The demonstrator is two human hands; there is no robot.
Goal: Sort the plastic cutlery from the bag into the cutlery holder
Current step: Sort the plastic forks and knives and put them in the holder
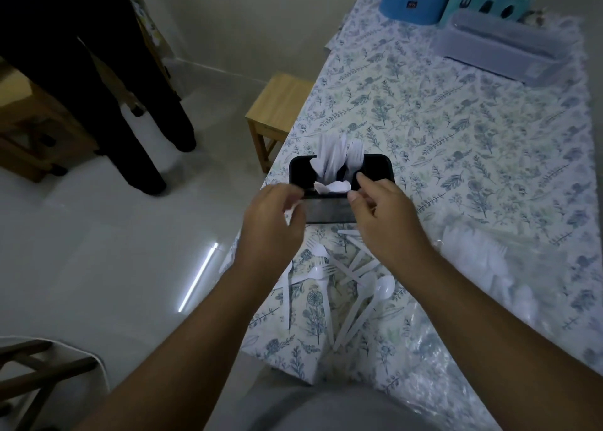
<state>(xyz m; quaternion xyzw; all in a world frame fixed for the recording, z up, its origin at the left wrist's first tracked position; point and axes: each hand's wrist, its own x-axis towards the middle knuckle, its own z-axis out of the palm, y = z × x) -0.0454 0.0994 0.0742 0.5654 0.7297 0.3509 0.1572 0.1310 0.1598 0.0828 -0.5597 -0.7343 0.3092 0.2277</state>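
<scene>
The left hand (272,216) pinches a white plastic piece (292,206) beside the black cutlery holder (339,182); the right hand (380,207) holds nothing, fingers loosely curled.

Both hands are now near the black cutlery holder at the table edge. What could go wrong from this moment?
1. The black cutlery holder stands close to the table's left edge; a push from the left hand or right hand might tip it to the floor.
2. The loose spoons and forks lie under the forearms, so an arm could sweep some off.
3. The clear bag is hard to see; pieces inside may be missed.
</scene>
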